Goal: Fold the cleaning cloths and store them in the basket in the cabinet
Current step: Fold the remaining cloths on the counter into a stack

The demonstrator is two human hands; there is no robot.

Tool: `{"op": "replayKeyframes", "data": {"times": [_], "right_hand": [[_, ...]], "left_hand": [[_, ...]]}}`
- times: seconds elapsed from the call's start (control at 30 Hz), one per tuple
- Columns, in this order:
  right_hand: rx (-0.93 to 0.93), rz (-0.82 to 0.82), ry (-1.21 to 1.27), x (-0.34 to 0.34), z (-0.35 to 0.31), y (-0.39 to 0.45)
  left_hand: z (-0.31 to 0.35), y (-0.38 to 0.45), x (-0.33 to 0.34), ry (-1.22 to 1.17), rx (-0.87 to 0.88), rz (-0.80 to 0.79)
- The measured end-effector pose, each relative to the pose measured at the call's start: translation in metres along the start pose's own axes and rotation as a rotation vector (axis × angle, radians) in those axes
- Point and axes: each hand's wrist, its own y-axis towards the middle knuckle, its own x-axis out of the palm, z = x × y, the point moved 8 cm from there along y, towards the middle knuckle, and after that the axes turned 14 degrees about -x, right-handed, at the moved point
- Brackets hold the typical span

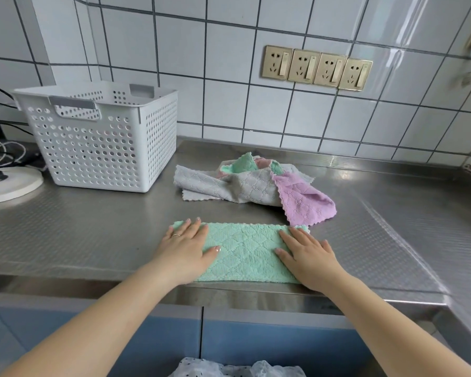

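**Two hands pressed flat on a green cloth**

A soft mint-green cleaning cloth with a diamond pattern (244, 251) lay on the shiny steel table (93, 240), close to the front edge. It was folded into a long strip that ran from left to right.

The left hand (186, 247) lay flat on the left end of the cloth. Its fingers were straight and spread out, and it gripped nothing. It wore a thin ring (176, 235) on one finger. The right hand (307, 254) lay flat on the right end in the same way, with straight fingers that pressed down and held nothing.

Just behind the green cloth sat a messy pile of unfolded cloths (250, 183). A grey cloth (229, 187) was on the left of the pile, a purple cloth (305, 200) hung down on the right, and bits of green and pink peeked out at the back. The corner of the purple cloth came very near the far right corner of the folded strip.

Farther left stood a white plastic basket full of round holes (98, 140), with grey handles. It sat on the table, well apart from the green cloth. Beside it, at the left edge, was a round white disc (11, 183) with some cords (3, 151).

The wall behind had white tiles (229, 77) and a row of four gold sockets (316, 68). Below the table were blue cabinet doors (256, 346).
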Motion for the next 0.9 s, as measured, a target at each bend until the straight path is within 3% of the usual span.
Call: {"op": "replayKeyframes", "data": {"times": [0.1,0.2,0.27,0.4,0.53,0.73,0.9], "right_hand": [[-0.024,0.068,-0.030,-0.018,-0.009,0.008],[-0.217,0.259,0.092,-0.043,-0.036,0.022],[-0.366,0.224,0.122,-0.044,-0.060,0.034],[-0.408,0.052,0.041,-0.035,-0.083,0.050],[-0.394,-0.020,-0.003,-0.034,-0.082,0.051],[-0.412,-0.031,-0.026,-0.034,-0.069,0.037],[-0.537,0.062,-0.068,-0.029,-0.072,0.017]], "left_hand": [[0.019,-0.015,-0.017,-0.044,0.138,0.143],[0.056,-0.052,-0.032,-0.193,0.403,0.276],[0.075,-0.070,-0.030,-0.174,0.515,0.353],[0.081,-0.070,-0.021,-0.054,0.524,0.400],[0.075,-0.074,-0.022,0.004,0.555,0.461],[0.023,-0.085,-0.031,-0.015,0.563,0.506],[-0.028,-0.067,-0.034,-0.022,0.424,0.414]]}}
